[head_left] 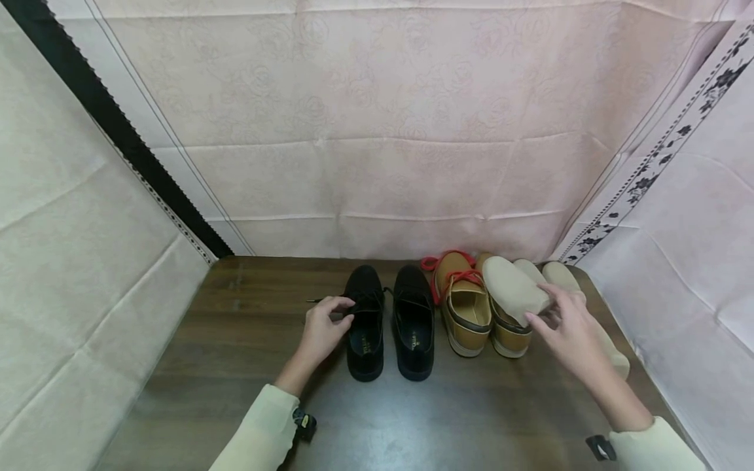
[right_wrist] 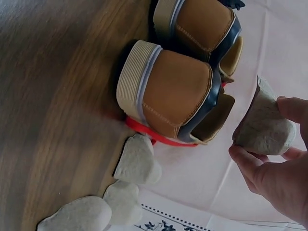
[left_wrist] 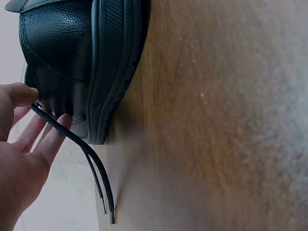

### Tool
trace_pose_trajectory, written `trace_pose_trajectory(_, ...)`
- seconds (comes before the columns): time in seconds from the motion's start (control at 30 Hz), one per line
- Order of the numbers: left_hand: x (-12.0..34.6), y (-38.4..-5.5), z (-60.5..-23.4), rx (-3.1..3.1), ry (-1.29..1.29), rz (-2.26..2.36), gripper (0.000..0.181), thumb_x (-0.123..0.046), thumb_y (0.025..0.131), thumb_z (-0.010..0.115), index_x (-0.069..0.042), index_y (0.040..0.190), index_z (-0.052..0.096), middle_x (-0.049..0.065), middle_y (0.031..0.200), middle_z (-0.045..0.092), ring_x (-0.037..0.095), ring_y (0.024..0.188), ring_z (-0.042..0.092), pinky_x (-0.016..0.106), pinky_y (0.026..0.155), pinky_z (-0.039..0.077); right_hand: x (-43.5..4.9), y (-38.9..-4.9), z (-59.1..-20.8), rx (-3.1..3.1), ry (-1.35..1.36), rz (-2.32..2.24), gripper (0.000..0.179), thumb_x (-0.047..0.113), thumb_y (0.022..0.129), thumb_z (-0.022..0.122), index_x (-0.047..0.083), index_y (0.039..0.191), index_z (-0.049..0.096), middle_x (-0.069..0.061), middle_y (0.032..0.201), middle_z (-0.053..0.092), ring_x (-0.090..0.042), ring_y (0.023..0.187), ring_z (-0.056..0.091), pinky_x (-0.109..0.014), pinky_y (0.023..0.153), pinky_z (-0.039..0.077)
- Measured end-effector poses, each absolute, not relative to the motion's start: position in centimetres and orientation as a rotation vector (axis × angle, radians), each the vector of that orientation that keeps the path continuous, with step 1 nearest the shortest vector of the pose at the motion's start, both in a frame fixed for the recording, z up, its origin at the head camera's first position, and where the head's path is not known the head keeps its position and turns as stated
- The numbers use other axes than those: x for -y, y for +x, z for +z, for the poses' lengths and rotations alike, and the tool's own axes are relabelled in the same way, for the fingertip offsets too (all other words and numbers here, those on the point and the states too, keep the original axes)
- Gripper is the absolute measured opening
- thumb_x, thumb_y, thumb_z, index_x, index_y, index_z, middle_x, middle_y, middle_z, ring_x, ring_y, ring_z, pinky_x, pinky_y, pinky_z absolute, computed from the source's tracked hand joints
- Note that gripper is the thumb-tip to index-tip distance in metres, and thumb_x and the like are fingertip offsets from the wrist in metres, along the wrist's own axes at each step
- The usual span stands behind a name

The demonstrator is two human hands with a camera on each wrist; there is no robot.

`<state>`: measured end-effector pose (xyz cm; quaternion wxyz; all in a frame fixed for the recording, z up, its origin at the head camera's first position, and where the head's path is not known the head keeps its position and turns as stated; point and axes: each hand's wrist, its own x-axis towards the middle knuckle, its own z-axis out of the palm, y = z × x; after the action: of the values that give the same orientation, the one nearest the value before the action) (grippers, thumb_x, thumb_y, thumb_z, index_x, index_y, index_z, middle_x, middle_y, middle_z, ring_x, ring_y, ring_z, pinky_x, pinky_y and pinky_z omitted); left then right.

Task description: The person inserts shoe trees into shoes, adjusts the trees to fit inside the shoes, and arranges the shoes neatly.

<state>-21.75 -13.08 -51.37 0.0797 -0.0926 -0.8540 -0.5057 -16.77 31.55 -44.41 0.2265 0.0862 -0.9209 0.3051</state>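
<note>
My right hand (head_left: 568, 327) grips an off-white, molded shoe insert (head_left: 512, 288) by its edge, thumb on one side and fingers on the other. In the right wrist view the insert (right_wrist: 267, 125) is raised above the table, apart from the tan shoes. My left hand (head_left: 326, 327) is at the outer side of the left black shoe (head_left: 365, 347), fingertips touching it near the lacing. A black shoelace (left_wrist: 72, 137) runs across those fingers, its tipped ends hanging down. Beside that shoe stands its mate (head_left: 414, 340), toe toward the back wall.
A tan shoe with red laces (head_left: 466, 314) stands right of the black pair; its mate (head_left: 509, 337) is partly hidden under the held insert. Several more off-white inserts (right_wrist: 137, 161) lie along the table's (head_left: 247, 392) right side. Cloth-covered walls (head_left: 377, 183) enclose the back and sides.
</note>
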Motion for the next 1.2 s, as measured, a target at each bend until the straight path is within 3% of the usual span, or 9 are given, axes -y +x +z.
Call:
trace_pose_trajectory(0.07,13.1,-21.8,-51.4,2.554,-0.276,-1.506,0.022,-0.002,0.092,0.076,-0.011,0.112,0.075,0.008,0.113,0.07,0.025,0.107,0.069,0.035,0.085,0.062,-31.3,-16.9,-44.4,2.537,0.243,0.887,0.065,0.002,0.084,0.084,-0.004,0.141,0.052,-0.025,0.114,0.058,-0.025,0.1,0.06,0.003,0.084,0.039)
trace_pose_trajectory(0.23,13.1,-21.9,-51.6,2.556,-0.284,-1.487,0.022,-0.002,0.091,0.076,-0.011,0.112,0.075,0.007,0.112,0.07,0.025,0.106,0.069,0.034,0.084,0.062,-30.7,-16.9,-44.6,2.545,0.254,0.919,0.063,0.0,0.085,0.082,-0.007,0.139,0.052,-0.026,0.114,0.053,-0.026,0.099,0.057,0.004,0.083,0.04)
trace_pose_trajectory(0.33,13.1,-21.8,-51.6,2.555,-0.288,-1.479,0.022,-0.002,0.091,0.076,-0.011,0.112,0.075,0.007,0.112,0.07,0.025,0.106,0.069,0.034,0.084,0.062,-30.3,-16.8,-44.9,2.564,0.274,0.869,0.061,0.003,0.085,0.083,-0.005,0.138,0.053,-0.021,0.108,0.055,-0.027,0.099,0.055,-0.004,0.08,0.042)
trace_pose_trajectory(0.47,13.1,-21.8,-51.5,2.551,-0.278,-1.485,0.022,-0.002,0.091,0.077,-0.011,0.111,0.076,0.007,0.112,0.07,0.026,0.106,0.069,0.035,0.084,0.062,-29.8,-16.7,-45.0,2.584,0.308,0.814,0.06,0.008,0.085,0.084,-0.002,0.138,0.055,-0.014,0.1,0.059,-0.026,0.095,0.055,-0.024,0.077,0.043)
trace_pose_trajectory(0.67,13.1,-21.8,-51.6,2.545,-0.277,-1.498,0.023,-0.001,0.09,0.077,-0.01,0.112,0.076,0.009,0.112,0.07,0.027,0.107,0.069,0.034,0.085,0.062,-28.8,-16.6,-45.1,2.588,0.316,0.871,0.059,0.008,0.085,0.084,0.0,0.137,0.057,-0.012,0.1,0.059,-0.025,0.089,0.062,-0.02,0.073,0.055)
trace_pose_trajectory(0.87,13.0,-21.8,-51.6,2.543,-0.268,-1.498,0.022,-0.001,0.09,0.077,-0.01,0.111,0.076,0.009,0.112,0.07,0.026,0.107,0.069,0.034,0.084,0.062,-28.1,-16.7,-45.4,2.567,0.353,0.876,0.06,0.005,0.083,0.086,0.003,0.137,0.059,-0.013,0.104,0.058,-0.024,0.093,0.064,-0.029,0.076,0.059)
trace_pose_trajectory(1.03,13.0,-21.9,-51.6,2.538,-0.268,-1.492,0.022,-0.001,0.09,0.077,-0.01,0.11,0.076,0.009,0.111,0.07,0.026,0.106,0.07,0.033,0.084,0.062,-27.7,-16.8,-45.9,2.564,0.371,0.937,0.061,0.002,0.084,0.084,0.005,0.139,0.058,-0.013,0.111,0.056,-0.02,0.103,0.062,-0.021,0.086,0.058)
trace_pose_trajectory(1.2,13.0,-21.9,-51.6,2.538,-0.267,-1.49,0.021,-0.002,0.09,0.077,-0.01,0.11,0.076,0.008,0.11,0.07,0.025,0.106,0.069,0.032,0.083,0.062,-27.5,-16.8,-46.3,2.547,0.426,0.948,0.061,0.001,0.085,0.083,0.008,0.14,0.059,-0.011,0.11,0.057,-0.005,0.105,0.055,-0.009,0.089,0.051)
